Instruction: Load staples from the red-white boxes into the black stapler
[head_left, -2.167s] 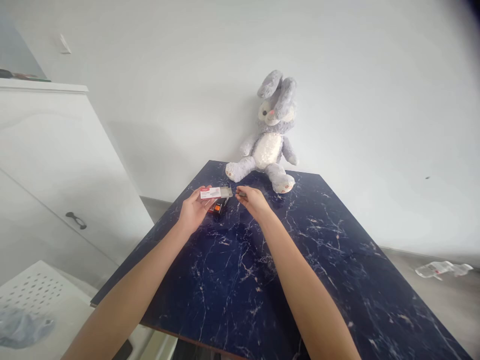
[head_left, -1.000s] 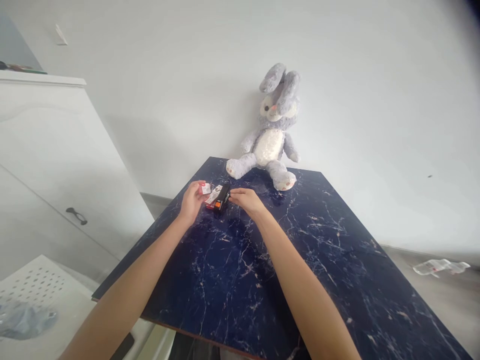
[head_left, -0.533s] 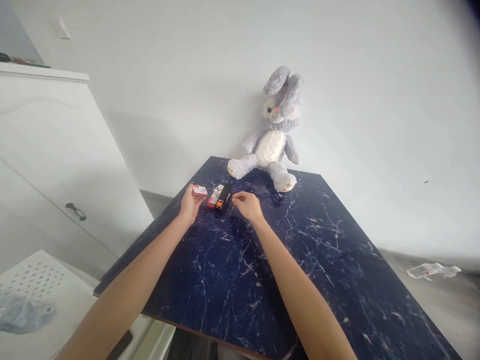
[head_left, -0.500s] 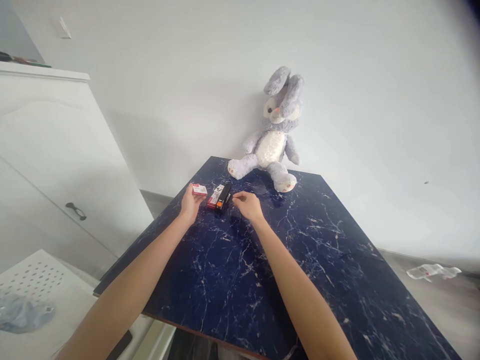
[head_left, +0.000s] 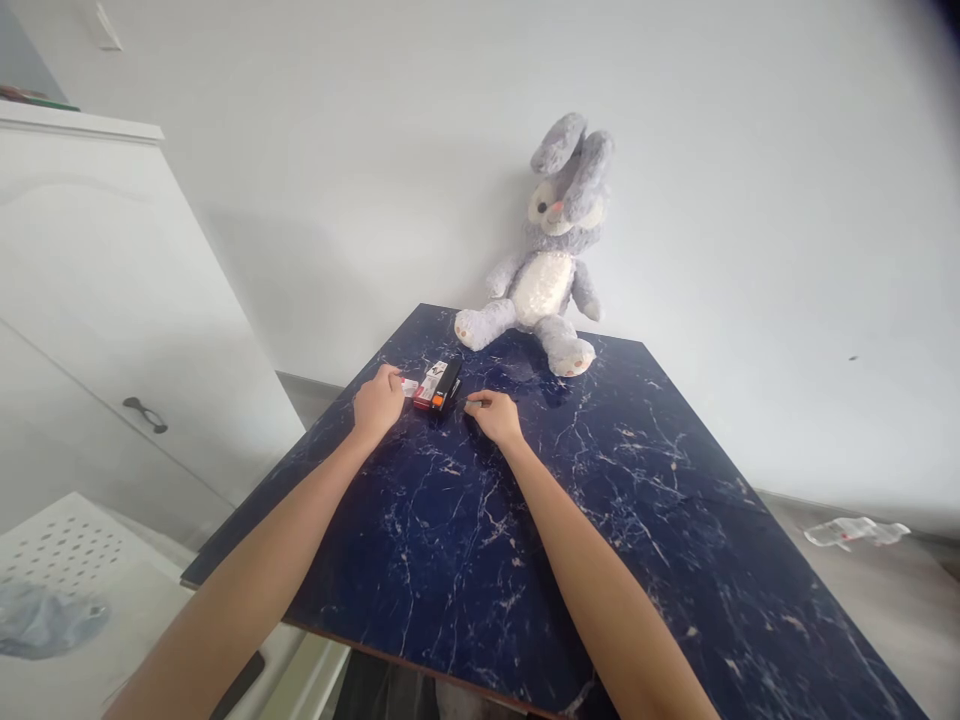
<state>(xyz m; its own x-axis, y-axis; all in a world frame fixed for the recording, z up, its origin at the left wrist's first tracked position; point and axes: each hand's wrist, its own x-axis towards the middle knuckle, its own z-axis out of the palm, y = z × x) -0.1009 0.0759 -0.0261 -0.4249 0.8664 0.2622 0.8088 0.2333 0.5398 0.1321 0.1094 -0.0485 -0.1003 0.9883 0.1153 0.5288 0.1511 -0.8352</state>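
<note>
My left hand [head_left: 378, 402] is closed round a small red-and-white box [head_left: 409, 387], whose right part shows beyond the fingers. Just right of it, on the dark blue marbled table [head_left: 450, 560], lie a larger red-and-white box [head_left: 429, 384] and, against its side, a black stapler-like object [head_left: 448, 385] with an orange patch. My right hand [head_left: 495, 415] is right of these, its thumb and fingers pinched together on something small that I cannot make out.
A grey plush rabbit [head_left: 546, 280] sits at the table's back edge against the wall. White cabinet [head_left: 150, 300] at left, with a perforated white surface [head_left: 67, 540] below. A clear plastic item [head_left: 855, 532] lies on the floor at right.
My left hand has turned over the small box, hiding more of it. My right hand has barely moved. The whole view has shifted slightly.
</note>
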